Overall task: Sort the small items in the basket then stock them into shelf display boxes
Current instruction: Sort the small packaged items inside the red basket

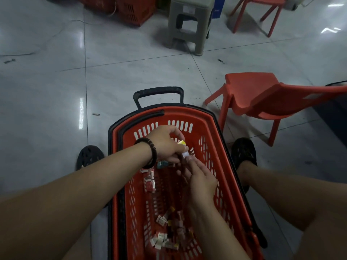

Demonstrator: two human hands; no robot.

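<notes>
Basket [207, 128]: red, slotted | packets [161, 239]: small, red-white-yellow, loose at 6 o'clock | left hand [165, 145] grips some; right hand [201, 178] fingers loosely straight, touching them

**Stools, chairs and floor litter**

A grey plastic stool [189, 25] stands on the glossy grey tiled floor [47, 91]. To its left sits a stack of red slotted plastic baskets [131, 10]. An orange-red plastic chair [262, 98] stands at near right, and a second matching chair [262, 8] is well beyond it. Small bits of litter [96, 114] lie scattered on the tiles.
</notes>
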